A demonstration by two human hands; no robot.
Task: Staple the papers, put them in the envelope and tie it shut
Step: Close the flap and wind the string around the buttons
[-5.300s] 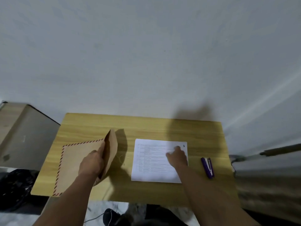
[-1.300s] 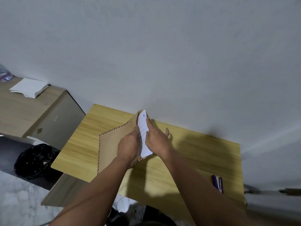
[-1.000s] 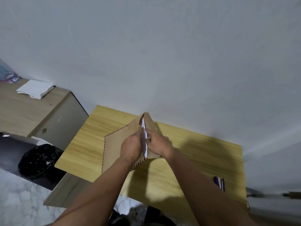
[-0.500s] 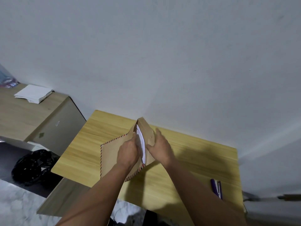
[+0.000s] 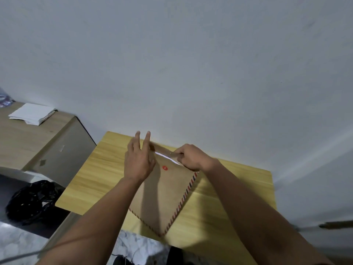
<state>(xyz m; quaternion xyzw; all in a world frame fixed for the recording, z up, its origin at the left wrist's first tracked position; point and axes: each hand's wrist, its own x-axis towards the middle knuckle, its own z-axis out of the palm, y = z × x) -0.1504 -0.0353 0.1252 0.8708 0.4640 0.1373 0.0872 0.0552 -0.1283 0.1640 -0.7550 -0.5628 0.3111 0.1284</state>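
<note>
Brown kraft-paper envelope with a red-and-blue striped border [image 5: 162,196] lies flat on the light wooden table [image 5: 99,169], its open end pointing away from the person and one corner reaching past the near table edge. A thin white strip at the mouth is the stapled white papers [image 5: 166,157], seated almost fully inside. A red round button fastener [image 5: 164,167] sits just below the mouth, on the envelope body.

The right hand [image 5: 193,157] has its grip closed on the brown flap [image 5: 164,150], thumb and fingertips pinching its edge; judged purpose: to hold the flap up so it can be folded over the mouth. The left hand [image 5: 138,159] hovers over the left part of the mouth with an open grip, fingers spread and holding nothing; it appears placed to steady the envelope or press the flap down.

Limits of view:
- The tie string is not discernible.
- The left hand covers the left corner of the mouth.
- The flap is blurred; its own fastener cannot be made out.
- No stapler appears in view.
- Whether the papers are stapled cannot be confirmed.
</note>
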